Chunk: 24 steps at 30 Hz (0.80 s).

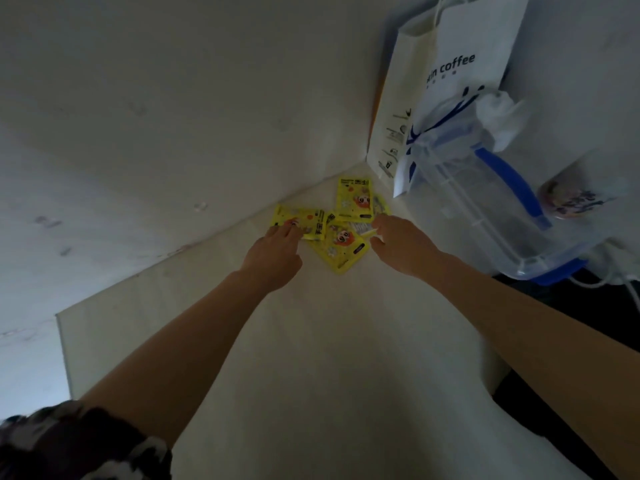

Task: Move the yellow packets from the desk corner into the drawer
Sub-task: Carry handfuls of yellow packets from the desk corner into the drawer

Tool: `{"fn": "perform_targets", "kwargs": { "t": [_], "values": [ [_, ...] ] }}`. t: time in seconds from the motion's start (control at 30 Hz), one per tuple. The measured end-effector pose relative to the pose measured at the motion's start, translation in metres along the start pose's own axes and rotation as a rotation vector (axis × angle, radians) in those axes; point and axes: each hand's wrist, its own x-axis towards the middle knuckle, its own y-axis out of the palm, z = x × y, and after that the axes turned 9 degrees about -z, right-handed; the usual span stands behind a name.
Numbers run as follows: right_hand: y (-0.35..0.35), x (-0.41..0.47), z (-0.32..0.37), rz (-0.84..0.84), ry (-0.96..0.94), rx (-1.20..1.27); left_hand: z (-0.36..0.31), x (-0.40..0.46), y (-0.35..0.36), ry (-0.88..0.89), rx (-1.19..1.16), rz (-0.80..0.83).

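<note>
Both hands reach to a cluster of yellow packets (pixel 341 223) lying flat in the far corner of a pale desk (pixel 311 341), where two white walls meet. The left hand (pixel 275 256) lies palm down with its fingers stretched forward, fingertips resting on the leftmost packet (pixel 299 225); the fingers look straight, not curled around it. The right hand (pixel 403 244) reaches in from the other side of the cluster, its thumb and forefinger closed on the pale edge of a packet (pixel 363 230) near the middle of the pile. Whether that packet has lifted off the desk cannot be told.

Several packets show, overlapping one another. One (pixel 355 200) lies nearest the wall corner, behind the rest; another (pixel 341 249) lies tilted in front, between the two hands. Each bears a small orange cartoon figure.

To the right of the packets, a white paper bag (pixel 460 64) printed with the word "coffee" leans against the wall. Just in front of the bag sits a clear plastic box (pixel 491 202) with blue trim. A dark patterned sleeve (pixel 69 441) shows on the left arm, well in front of the packets.
</note>
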Motion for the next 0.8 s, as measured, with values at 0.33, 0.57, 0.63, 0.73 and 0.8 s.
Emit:
{"fn": "perform_targets", "kwargs": {
  "t": [0.33, 0.57, 0.63, 0.73, 0.8],
  "values": [
    [0.028, 0.090, -0.014, -0.045, 0.139, -0.003, 0.030, 0.077, 0.032, 0.061, -0.050, -0.017],
    [0.047, 0.105, -0.003, -0.196, 0.133, -0.158, 0.034, 0.079, 0.042, 0.054, -0.021, -0.049],
    [0.051, 0.104, -0.001, -0.185, 0.129, -0.172, 0.030, 0.076, 0.041, 0.047, 0.012, -0.071],
    [0.053, 0.101, 0.004, -0.153, 0.164, -0.111, 0.029, 0.073, 0.037, 0.025, -0.037, -0.048],
    [0.050, 0.100, 0.008, -0.087, 0.221, -0.044, 0.030, 0.071, 0.031, 0.025, -0.064, -0.001]
  ]
}}
